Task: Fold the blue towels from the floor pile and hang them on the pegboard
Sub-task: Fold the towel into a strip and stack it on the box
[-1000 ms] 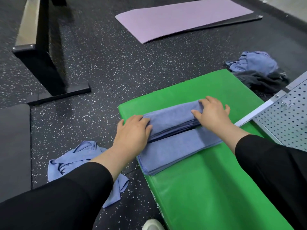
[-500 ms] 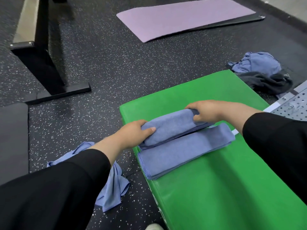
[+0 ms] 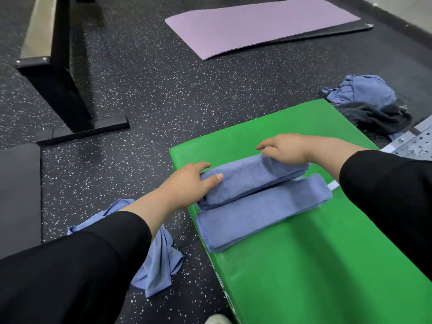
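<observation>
A blue towel [image 3: 261, 206] lies on the green mat [image 3: 304, 265], its far half folded up into a thick roll [image 3: 250, 178] over the flat near half. My left hand [image 3: 187, 185] grips the roll's left end, thumb on top and fingers behind. At the roll's right end my right hand [image 3: 285, 149] curls over the fabric. A crumpled blue towel [image 3: 156, 251] lies on the floor by my left arm. Another blue towel [image 3: 362, 91] sits on dark cloth at the far right. A corner of the pegboard [image 3: 418, 143] shows at the right edge.
A purple mat [image 3: 257, 26] lies on the speckled black floor at the back. A black bench frame [image 3: 67, 73] stands at the left, with a dark pad [image 3: 18, 195] near it. A dark grey cloth [image 3: 378, 118] lies under the far towel. A white shoe tip [image 3: 217, 319] shows at the bottom.
Both hands went from pressing flat on the fold to gripping the upper half, which is now bunched higher into a roll. The view shifted slightly.
</observation>
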{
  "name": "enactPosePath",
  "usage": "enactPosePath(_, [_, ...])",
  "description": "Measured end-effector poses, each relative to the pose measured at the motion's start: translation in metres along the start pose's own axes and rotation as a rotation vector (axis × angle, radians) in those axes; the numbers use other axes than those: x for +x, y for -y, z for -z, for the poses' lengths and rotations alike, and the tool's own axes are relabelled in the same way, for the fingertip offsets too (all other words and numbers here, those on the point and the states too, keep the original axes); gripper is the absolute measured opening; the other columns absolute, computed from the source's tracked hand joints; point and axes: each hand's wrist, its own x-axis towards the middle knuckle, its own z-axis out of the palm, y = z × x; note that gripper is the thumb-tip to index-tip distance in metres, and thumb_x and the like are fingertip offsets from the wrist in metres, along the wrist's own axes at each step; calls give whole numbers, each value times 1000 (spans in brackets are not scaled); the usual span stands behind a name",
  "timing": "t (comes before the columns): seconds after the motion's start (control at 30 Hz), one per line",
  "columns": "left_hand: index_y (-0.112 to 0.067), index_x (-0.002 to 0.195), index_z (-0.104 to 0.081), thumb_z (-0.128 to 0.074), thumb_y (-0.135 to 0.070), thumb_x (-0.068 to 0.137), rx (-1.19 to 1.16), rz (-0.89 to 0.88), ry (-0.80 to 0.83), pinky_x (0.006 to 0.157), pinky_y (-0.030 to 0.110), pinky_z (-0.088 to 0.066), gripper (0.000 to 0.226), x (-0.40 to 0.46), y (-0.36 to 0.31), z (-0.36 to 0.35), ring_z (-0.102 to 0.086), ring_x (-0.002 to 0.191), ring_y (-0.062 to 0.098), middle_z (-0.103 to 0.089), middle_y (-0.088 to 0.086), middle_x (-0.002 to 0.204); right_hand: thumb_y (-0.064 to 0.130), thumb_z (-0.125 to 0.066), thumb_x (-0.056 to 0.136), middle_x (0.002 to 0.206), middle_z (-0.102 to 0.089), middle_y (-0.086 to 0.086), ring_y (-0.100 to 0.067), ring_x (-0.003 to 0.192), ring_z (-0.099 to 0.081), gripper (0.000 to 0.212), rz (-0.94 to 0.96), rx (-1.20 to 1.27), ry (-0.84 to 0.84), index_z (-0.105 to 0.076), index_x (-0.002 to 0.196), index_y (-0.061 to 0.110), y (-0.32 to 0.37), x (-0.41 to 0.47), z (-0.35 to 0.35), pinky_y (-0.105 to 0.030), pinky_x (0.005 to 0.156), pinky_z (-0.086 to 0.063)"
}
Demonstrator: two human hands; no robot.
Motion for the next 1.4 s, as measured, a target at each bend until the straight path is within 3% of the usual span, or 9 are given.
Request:
enactPosePath(0.23, [-21,148,-48,-48,-52,101,41,-14,-191,110,33,-36,56,-16,4,36,-47,137,23,-50,4,151,47,-45,104,150,-52,-7,-29,135,-50,51,101,59,-235,-49,146,19,43,2,19,-39,113,-38])
enactPosePath(0.4, [-20,140,-54,-50,-44,103,141,101,-329,96,39,-48,45,-73,53,92,-59,118,27,-58,6,136,38,-53,101,127,-67,-10,-31,114,-61,36,353,121,-462,-64,128,18,170,-10,48,-40,99,-47])
enactPosePath(0.6, [-14,129,-59,-49,-40,103,271,324,-349,89,41,-50,39,-171,158,126,-61,109,33,-60,11,127,42,-49,101,122,-68,-9,-32,111,-62,34,498,-17,-151,-63,124,21,338,-3,-7,-39,92,-51])
enactPosePath(0.8, [-9,114,-59,-46,-35,102,310,422,-208,85,43,-51,31,-234,239,96,-60,103,35,-59,13,116,26,-46,104,135,-58,-16,-33,114,-57,32,417,-145,163,-53,131,12,400,40,-115,-36,85,-47])
enactPosePath(0.87, [-10,107,-58,-45,-33,101,322,414,-170,81,42,-50,28,-238,259,84,-59,100,35,-57,11,110,21,-48,101,130,-57,-15,-33,103,-56,25,372,-135,161,-54,123,10,405,53,-144,-34,78,-44])
enactPosePath(1.0, [-13,118,-58,-46,-30,100,310,395,-122,77,37,-44,27,-231,280,65,-58,104,31,-56,8,113,23,-42,104,156,-32,-9,-37,137,-40,42,305,-180,141,-42,145,19,406,77,-177,-55,106,-39])
enactPosePath(1.1, [-12,126,-55,-43,-30,102,304,375,-78,82,39,-43,32,-221,283,53,-55,110,30,-54,8,119,20,-39,103,162,-17,-4,-32,145,-25,46,283,-256,184,-35,148,26,407,91,-189,-62,106,-32])
enactPosePath(1.27, [-9,119,-54,-41,-30,104,272,351,-75,83,39,-41,29,-208,290,40,-53,108,31,-53,9,117,8,-44,93,147,-31,-5,-29,141,-28,48,237,-302,219,-44,140,20,416,109,-206,-55,106,-31])
enactPosePath(1.4, [-11,112,-55,-40,-29,104,264,363,-73,76,36,-38,25,-211,303,36,-54,103,29,-54,8,112,0,-44,86,104,-44,1,-25,113,-50,20,220,-238,47,-51,96,16,419,110,-207,-43,96,-33])
